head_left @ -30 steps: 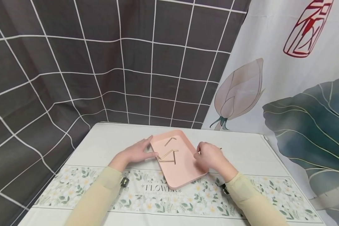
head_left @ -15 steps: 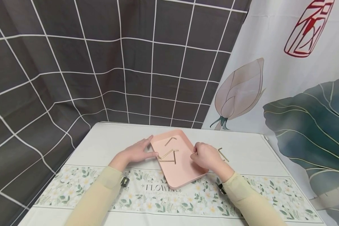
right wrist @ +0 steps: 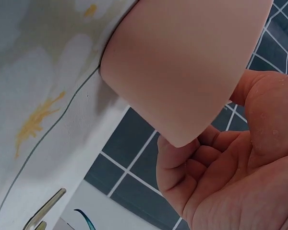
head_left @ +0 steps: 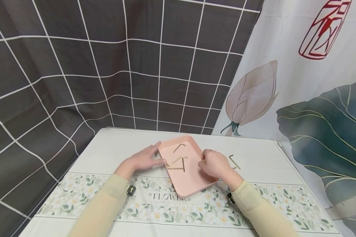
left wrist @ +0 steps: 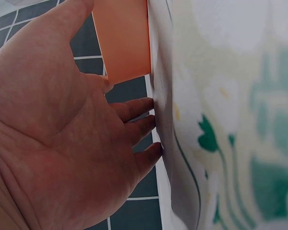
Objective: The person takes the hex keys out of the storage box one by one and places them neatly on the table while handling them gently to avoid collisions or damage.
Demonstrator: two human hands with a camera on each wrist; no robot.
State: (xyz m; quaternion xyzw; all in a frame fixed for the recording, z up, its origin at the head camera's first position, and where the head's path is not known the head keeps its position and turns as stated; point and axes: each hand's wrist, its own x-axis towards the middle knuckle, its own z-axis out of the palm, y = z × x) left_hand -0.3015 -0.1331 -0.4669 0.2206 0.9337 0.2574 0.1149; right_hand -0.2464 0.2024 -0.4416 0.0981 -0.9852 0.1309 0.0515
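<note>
A pink tray (head_left: pixel 192 186) lies turned at an angle on the table, with several brass-coloured hex keys (head_left: pixel 175 169) scattered in it. My left hand (head_left: pixel 141 160) rests at its left side, fingers extended, thumb touching the rim and index finger at the far left corner. In the left wrist view the other fingers (left wrist: pixel 139 110) reach toward the tablecloth. My right hand (head_left: pixel 216 164) is over the right rim, fingers curled and thumb against the index finger. It appears to pinch a hex key, mostly hidden. In the right wrist view the tray wall (right wrist: pixel 182 57) covers the thumb tip.
Right of my right hand, a loose hex key (head_left: pixel 235 162) lies on the white table, with part of another beside it. A flowered band (head_left: pixel 154 210) crosses the tablecloth in front of the tray. A dark grid curtain (head_left: pixel 142 89) hangs behind the table.
My right hand has moved left from the table side over the tray's right rim, uncovering a hex key on the table. The left hand and the tray have stayed in place.
</note>
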